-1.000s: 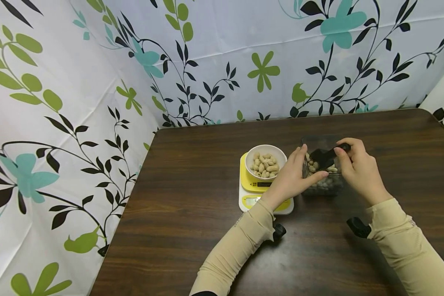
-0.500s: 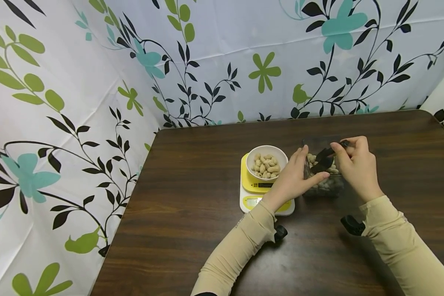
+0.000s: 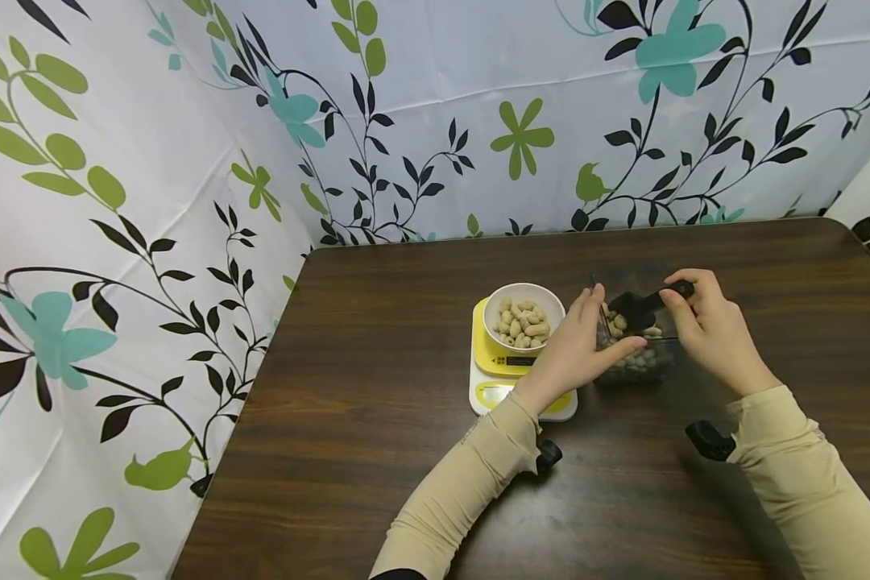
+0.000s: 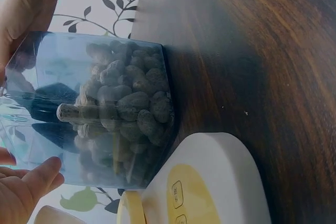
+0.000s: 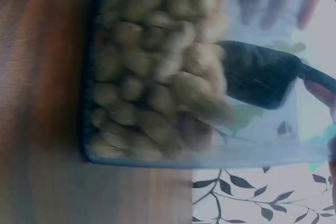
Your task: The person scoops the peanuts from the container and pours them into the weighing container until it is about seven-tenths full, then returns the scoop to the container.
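My right hand (image 3: 718, 342) pinches the handle of a black scoop (image 3: 641, 312), its head down inside a clear container (image 3: 634, 370) of unshelled peanuts. In the right wrist view the scoop (image 5: 260, 74) lies against the top of the peanuts (image 5: 157, 77), which are blurred. At the container's near left corner, my left hand (image 3: 574, 338) steadies it, thumb along the front and fingers along the left side. To the left, a white bowl (image 3: 489, 326) holding peanuts (image 3: 520, 322) rests on a yellow and white kitchen scale (image 3: 482, 358). My left wrist partly hides the scale.
Everything stands on a dark wooden table (image 3: 377, 387). A white curtain (image 3: 435, 105) with printed leaves and flowers hangs behind it and along the left. Close beside the container, the scale's edge (image 4: 231, 156) shows in the left wrist view.
My right hand tilted the scoop, drawing its handle inward and up, then moved it back right and down. The left hand, bowl and scale have stayed in place.
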Demonstrator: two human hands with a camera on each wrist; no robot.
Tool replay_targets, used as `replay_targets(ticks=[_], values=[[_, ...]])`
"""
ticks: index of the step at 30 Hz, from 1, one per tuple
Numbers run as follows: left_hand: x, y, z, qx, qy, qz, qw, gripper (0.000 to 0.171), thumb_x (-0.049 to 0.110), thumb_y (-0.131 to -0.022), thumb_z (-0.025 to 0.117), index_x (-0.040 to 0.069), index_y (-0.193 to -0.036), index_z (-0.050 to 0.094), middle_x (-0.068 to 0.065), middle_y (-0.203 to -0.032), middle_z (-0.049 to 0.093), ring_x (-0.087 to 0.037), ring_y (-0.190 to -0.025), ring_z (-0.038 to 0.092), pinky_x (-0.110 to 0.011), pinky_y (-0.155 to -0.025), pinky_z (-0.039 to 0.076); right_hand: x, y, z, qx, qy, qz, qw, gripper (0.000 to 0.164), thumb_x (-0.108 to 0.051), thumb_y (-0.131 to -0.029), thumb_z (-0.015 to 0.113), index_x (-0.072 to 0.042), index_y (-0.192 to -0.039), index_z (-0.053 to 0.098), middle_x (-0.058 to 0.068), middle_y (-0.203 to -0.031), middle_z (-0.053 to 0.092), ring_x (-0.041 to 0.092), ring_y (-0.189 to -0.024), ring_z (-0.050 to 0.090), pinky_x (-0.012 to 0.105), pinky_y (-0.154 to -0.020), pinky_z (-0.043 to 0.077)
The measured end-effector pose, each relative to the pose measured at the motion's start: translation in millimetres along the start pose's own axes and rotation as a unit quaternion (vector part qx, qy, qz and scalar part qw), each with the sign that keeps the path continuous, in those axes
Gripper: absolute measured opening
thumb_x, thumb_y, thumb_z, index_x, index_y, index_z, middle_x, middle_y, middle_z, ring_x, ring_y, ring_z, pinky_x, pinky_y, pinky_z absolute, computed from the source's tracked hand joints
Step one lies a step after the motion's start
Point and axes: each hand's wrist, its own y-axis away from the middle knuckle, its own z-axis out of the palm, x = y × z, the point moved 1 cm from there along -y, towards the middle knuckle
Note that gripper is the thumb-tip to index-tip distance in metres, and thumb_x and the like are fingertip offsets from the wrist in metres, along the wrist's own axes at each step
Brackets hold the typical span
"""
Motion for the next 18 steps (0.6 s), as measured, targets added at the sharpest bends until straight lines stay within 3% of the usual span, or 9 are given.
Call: replay_targets(ticks=[6, 11, 14, 18], values=[[1.3, -0.2, -0.9, -0.008, 0.003, -0.009, 0.9999, 0.084, 0.056, -0.090, 0.049, 0.017, -0.152, 0.007, -0.004, -0.157, 0.016, -0.015, -0.145, 0.019, -0.034, -0.113, 0.030, 1.6, -4.2, -3.2, 0.030, -0.035, 0.033, 0.998, 0.026, -0.018, -0.096, 0.051, -0.001, -0.116, 0.048, -0.004, -0.054, 0.034, 0.004, -0.037, 0.026, 0.023, -0.037, 0.024], [0.9, -0.3, -1.9, -0.008, 0.006, -0.010, 0.9999, 0.084, 0.057, -0.090, 0.048, 0.018, -0.152, 0.006, -0.003, -0.158, 0.015, -0.014, -0.145, 0.017, -0.033, -0.114, 0.029, 1.5, -8.7, -2.7, 0.020, -0.045, 0.098, 0.994, 0.033, -0.028, -0.096, 0.051, -0.003, -0.118, 0.047, -0.005, -0.050, 0.035, 0.008, -0.035, 0.025, 0.026, -0.036, 0.023], [1.0, 0.2, -2.7, -0.007, 0.009, -0.009, 0.9999, 0.084, 0.056, -0.090, 0.048, 0.017, -0.151, 0.007, -0.003, -0.158, 0.014, -0.013, -0.145, 0.015, -0.033, -0.114, 0.028, 4.4, -9.2, -1.3, 0.011, -0.061, 0.144, 0.988, 0.034, -0.034, -0.096, 0.049, -0.006, -0.115, 0.049, -0.017, -0.047, 0.044, 0.008, -0.043, 0.030, 0.027, -0.042, 0.025], [2.2, -0.1, -3.0, -0.007, 0.008, -0.006, 0.9999, 0.083, 0.055, -0.090, 0.049, 0.015, -0.151, 0.008, -0.004, -0.157, 0.016, -0.013, -0.145, 0.015, -0.033, -0.114, 0.028, 6.9, -7.1, 0.6, 0.020, -0.082, 0.178, 0.981, 0.023, -0.039, -0.096, 0.047, -0.020, -0.107, 0.050, -0.030, -0.048, 0.048, 0.009, -0.053, 0.032, 0.028, -0.048, 0.024]])
